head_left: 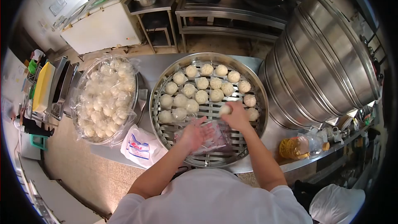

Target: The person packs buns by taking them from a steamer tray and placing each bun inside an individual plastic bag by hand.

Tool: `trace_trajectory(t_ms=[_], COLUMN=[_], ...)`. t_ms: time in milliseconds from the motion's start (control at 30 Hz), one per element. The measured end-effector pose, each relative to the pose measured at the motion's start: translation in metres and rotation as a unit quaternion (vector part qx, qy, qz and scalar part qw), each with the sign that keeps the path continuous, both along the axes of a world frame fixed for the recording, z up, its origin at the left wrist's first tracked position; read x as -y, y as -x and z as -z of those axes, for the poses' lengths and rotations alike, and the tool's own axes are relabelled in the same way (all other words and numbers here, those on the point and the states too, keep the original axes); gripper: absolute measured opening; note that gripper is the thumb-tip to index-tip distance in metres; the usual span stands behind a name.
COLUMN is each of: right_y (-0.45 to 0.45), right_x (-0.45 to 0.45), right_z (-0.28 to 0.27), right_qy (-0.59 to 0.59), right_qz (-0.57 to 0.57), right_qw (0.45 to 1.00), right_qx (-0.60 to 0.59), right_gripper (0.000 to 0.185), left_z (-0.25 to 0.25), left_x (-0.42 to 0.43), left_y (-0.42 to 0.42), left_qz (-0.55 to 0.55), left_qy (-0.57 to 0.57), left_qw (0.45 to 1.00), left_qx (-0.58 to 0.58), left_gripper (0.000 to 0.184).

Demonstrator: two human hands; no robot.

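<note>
A wide round metal steamer tray with a slatted base sits in front of me, with several pale pleated buns in its far half and along its sides. My right hand is closed around a bun just right of the tray's middle. My left hand is open, palm turned up and fingers apart, at the left edge of a clear plastic bag with reddish print. That bag lies on the near slats. Whether the left fingers touch it, I cannot tell.
Plastic covers a big round tray of buns on the left. A white printed bag stands nearby. Stacked steamers rise at the right, behind an oil bottle. A person's white-clothed back shows lower right; another person stands far left.
</note>
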State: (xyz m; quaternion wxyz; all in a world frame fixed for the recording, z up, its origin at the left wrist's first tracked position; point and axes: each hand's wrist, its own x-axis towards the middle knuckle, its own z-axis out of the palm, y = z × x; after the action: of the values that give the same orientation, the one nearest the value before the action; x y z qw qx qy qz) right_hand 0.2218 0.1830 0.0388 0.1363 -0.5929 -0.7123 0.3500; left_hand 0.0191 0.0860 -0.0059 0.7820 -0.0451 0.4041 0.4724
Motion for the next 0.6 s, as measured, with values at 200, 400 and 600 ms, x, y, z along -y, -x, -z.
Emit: trace_trajectory(t_ms=[200, 400, 600], right_y=[-0.068, -0.078, -0.027], right_x=[-0.024, -0.016, 0.033], right_z=[0.046, 0.052, -0.001], right_qy=[-0.121, -0.043, 0.012], right_qz=[0.085, 0.084, 0.161], right_qw=[0.974, 0.969, 0.983], right_qx=[0.172, 0.230, -0.087], right_gripper=[0.051, 0.055, 0.054], left_z=[-0.006, -0.008, -0.008], left_x=[-0.005, -0.004, 0.000], left_y=[-0.008, 0.000, 0.010], left_qz=[0.058, -0.010, -0.053], left_qy=[0.034, 0.023, -0.011], left_qw=[0.997, 1.000, 0.998], left_qx=[-0.050, -0.010, -0.013], left_gripper=[0.053, 0.053, 0.054])
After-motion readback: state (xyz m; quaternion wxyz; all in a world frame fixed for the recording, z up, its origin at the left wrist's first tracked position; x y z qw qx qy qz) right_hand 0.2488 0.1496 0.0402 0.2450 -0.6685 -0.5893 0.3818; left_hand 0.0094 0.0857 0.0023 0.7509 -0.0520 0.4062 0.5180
